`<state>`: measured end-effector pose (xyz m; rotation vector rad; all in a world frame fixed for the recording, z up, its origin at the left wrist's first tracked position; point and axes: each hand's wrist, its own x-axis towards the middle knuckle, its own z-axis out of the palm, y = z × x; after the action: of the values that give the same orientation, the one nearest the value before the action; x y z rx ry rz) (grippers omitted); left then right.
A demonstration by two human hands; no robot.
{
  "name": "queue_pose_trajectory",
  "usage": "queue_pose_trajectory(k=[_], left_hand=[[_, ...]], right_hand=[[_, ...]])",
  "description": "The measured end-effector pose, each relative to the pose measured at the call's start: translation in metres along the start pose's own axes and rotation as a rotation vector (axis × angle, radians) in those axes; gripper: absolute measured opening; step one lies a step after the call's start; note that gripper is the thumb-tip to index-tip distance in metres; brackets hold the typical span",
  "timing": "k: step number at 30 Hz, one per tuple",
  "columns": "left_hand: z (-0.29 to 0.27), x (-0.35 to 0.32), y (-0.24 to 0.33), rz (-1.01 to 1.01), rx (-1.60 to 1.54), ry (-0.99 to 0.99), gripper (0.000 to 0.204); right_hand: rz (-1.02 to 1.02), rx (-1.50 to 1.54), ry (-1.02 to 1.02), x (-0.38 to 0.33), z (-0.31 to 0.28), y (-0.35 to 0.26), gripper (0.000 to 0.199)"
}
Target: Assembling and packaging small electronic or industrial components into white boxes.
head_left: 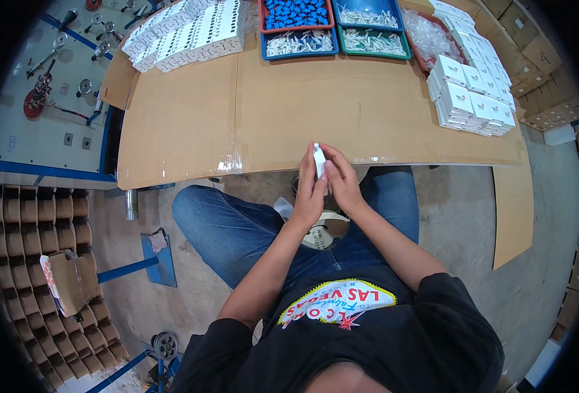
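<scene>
A small white box [319, 161], seen nearly edge-on, is between my two hands just off the near edge of the cardboard-covered table [296, 118]. My left hand [308, 198] presses along its left side with the fingers pointing away from me. On the other side, my right hand [344, 185] closes round it, thumb toward the near end. The palms and fingers hide much of its faces, and whether anything else is inside the grip cannot be seen.
At the far left stand rows of small white boxes [201, 33]. Trays of blue pieces [296, 13] and white pieces [302, 44] sit at the back. A basket of clear plastic bags [431, 39] is beside stacked white boxes [466, 98]. Cardboard dividers [34, 236] stand lower left.
</scene>
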<state>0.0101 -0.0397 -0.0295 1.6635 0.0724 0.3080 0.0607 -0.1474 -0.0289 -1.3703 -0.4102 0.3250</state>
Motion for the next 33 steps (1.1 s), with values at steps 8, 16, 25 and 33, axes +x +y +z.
queue_pose_trajectory(k=[8,16,25,33], left_hand=[[0.000,0.001,-0.006,-0.349,-0.452,0.077,0.066],[-0.017,-0.003,0.021,-0.808,-0.914,-0.041,0.054],[-0.007,-0.006,0.003,-0.722,-0.931,0.073,0.051],[-0.004,-0.008,0.008,-0.693,-0.913,0.148,0.052]], right_hand=[[-0.229,-0.395,0.037,-0.001,-0.011,-0.003,0.047],[-0.463,-0.671,-0.166,-0.002,-0.009,-0.008,0.057],[-0.546,-0.745,-0.173,-0.004,-0.008,0.004,0.054],[-0.483,-0.684,-0.204,-0.004,-0.006,0.003,0.054]])
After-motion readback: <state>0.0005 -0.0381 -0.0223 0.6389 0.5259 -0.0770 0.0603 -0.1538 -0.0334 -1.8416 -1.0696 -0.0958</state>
